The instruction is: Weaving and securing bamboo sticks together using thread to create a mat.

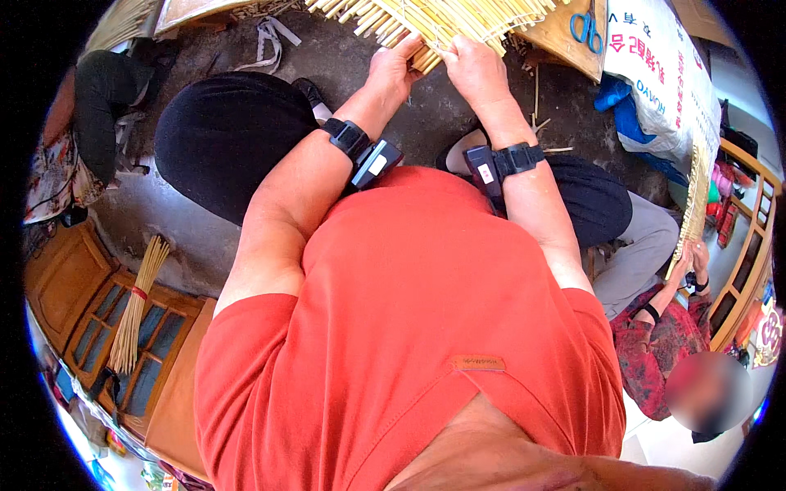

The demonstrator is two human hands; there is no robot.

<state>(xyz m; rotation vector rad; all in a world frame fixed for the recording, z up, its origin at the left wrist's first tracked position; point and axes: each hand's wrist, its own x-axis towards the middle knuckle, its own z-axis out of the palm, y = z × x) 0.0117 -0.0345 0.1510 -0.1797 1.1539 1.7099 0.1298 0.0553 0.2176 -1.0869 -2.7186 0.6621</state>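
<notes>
woven strip mat [442, 20]: pale yellow, straw-coloured slats
shirt [426, 344]: plain orange-red, small tan label
wrist bands [354, 141]: black, with white patches
trousers [221, 139]: plain black
bundle of sticks [135, 307]: pale tan, tied with a red band
scissors [585, 29]: blue handles
sack [663, 78]: white with red printing
floor [164, 229]: dull grey
wooden door panel [70, 282]: orange-brown, dark bluish panes
co-worker's top [663, 352]: dark red, flowered pattern
co-worker's trousers [643, 250]: grey
</notes>
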